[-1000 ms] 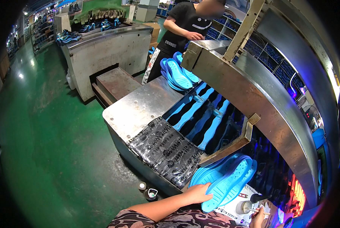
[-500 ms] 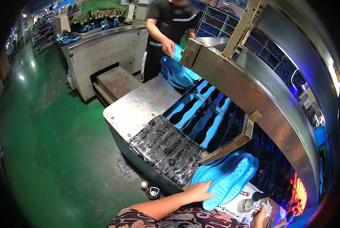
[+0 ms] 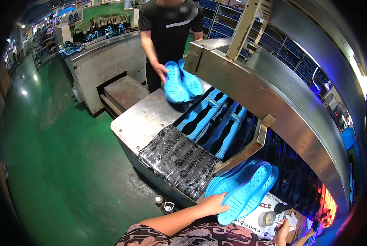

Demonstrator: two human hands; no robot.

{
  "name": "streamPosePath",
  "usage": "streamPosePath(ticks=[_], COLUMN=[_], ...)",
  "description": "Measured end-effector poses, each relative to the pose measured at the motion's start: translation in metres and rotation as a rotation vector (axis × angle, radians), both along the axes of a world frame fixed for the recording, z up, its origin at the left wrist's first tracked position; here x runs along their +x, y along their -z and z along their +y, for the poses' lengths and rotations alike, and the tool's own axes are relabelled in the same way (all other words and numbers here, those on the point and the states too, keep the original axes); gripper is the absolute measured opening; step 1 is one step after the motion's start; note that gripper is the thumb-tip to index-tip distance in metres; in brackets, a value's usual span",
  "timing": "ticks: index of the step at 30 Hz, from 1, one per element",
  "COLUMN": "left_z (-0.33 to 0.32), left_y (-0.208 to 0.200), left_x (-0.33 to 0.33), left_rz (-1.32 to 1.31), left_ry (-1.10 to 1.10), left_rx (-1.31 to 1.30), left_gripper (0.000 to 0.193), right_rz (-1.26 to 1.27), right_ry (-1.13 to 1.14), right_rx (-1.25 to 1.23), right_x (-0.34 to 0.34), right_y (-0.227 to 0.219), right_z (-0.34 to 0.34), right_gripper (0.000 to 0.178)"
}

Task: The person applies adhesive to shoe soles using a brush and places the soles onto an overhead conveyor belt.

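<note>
My left hand (image 3: 213, 204) is closed on the near end of a blue perforated shoe sole (image 3: 249, 184), with thumb and fingers at its edge. Several more blue soles lie stacked under and behind it. At the lower right, my right hand (image 3: 281, 230) grips a thin light-coloured stick (image 3: 277, 222). The far tip of that stick reaches into a round grey pot (image 3: 266, 219), where the contents are hard to make out. The pot stands on a white printed sheet (image 3: 249, 224), right of the soles.
Across the bench a co-worker (image 3: 171, 39) holds blue soles (image 3: 177, 88) over the metal top (image 3: 144, 117). Blue strips (image 3: 212, 115) lie on the conveyor under a metal hood (image 3: 269, 94). Black printed wrapping (image 3: 179, 162) covers the bench's near side. An orange glow (image 3: 328, 205) shows at right.
The co-worker has shifted left, and the soles in that person's hand now face me over the metal top. My hands hold nearly the same places; the view has shifted slightly.
</note>
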State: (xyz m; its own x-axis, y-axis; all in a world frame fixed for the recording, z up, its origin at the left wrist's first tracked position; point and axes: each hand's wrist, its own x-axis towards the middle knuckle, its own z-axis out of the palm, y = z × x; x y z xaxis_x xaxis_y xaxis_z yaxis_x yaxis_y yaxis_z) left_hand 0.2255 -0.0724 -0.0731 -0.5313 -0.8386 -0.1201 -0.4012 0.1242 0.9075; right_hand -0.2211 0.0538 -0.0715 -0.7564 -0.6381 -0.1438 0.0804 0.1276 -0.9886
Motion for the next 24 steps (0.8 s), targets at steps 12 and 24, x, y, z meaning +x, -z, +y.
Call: streamPosePath(ticks=[12, 24], left_z=[0.001, -0.002], left_y=[0.009, 0.002], left_x=[-0.006, -0.012], left_rz=[0.035, 0.000], left_ry=[-0.042, -0.118], left_rx=[-0.001, -0.033], left_gripper=[0.055, 0.053], right_rz=[-0.126, -0.389], right_ry=[0.033, 0.011], right_rx=[-0.011, -0.124], right_x=[0.022, 0.001], right_y=[-0.015, 0.003], right_z=[0.013, 0.038], right_gripper=[0.038, 0.033])
